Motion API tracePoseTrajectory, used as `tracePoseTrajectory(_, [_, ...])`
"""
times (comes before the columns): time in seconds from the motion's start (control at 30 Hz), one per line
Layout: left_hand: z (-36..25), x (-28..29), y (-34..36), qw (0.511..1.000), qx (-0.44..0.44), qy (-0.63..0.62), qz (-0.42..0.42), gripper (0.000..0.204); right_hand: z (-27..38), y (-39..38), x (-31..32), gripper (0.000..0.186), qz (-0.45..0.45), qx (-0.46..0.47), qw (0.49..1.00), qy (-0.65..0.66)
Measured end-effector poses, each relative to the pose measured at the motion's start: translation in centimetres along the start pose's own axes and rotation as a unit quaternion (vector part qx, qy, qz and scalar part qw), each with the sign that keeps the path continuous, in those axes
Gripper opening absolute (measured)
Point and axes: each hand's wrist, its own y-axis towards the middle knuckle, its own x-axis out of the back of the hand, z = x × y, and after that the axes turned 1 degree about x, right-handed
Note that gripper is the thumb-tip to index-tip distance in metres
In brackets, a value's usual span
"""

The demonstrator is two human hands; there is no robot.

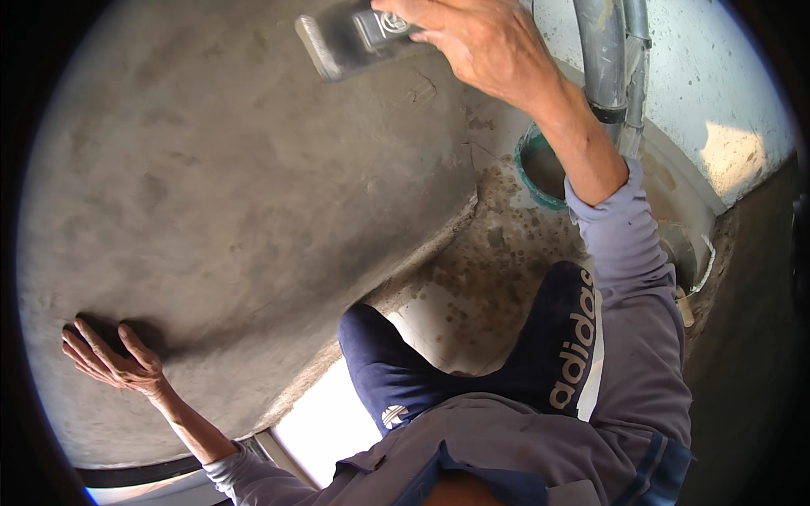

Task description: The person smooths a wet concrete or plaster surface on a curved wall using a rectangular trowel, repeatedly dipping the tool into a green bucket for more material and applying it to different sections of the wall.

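My right hand [485, 42] is raised at the top of the view, its fingers wrapped round the grip of a plastering trowel [346, 42]. The flat grey blade is slightly blurred and lies against or just off the plastered wall [236, 169]; I cannot tell which. Part of the trowel is cut off by the picture's upper edge. At the lower left, my left hand [114, 358] rests on the grey plaster with its fingers spread and nothing in it. Faint smears and darker patches mark the plaster between both hands.
A green bucket [527, 181] stands beyond my right forearm, partly hidden by it. Grey pipes [603, 55] run beside a spattered white wall [688, 67]. Splatter covers the floor [472, 261] by my knees. A short wooden piece [685, 308] lies at the right, near another container's rim.
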Motion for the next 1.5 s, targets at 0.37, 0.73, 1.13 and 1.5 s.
tracePoseTrajectory(0.37, [0.0, 0.1, -0.1, 1.0, -0.01, 0.01, 0.004, 0.062, 5.7, -18.4, -6.0, 0.04, 0.125, -0.115, 0.985, 0.013])
tracePoseTrajectory(0.73, [-0.4, 0.1, 0.1, 1.0, 0.007, 0.003, 0.003, 0.061, 10.0, -13.0, -2.7, 0.044, 0.041, -0.218, 0.963, 0.15])
tracePoseTrajectory(1.13, [-0.1, 0.0, -0.4, 1.0, 0.015, 0.006, 0.012, 0.065, 8.4, -11.0, -5.5, 0.036, 0.066, -0.116, 0.988, 0.078])
tracePoseTrajectory(1.5, [-0.2, 0.1, -0.2, 1.0, 0.02, 0.013, 0.012, 0.066, 8.3, -19.3, -2.8, 0.042, 0.079, -0.257, 0.962, 0.049])
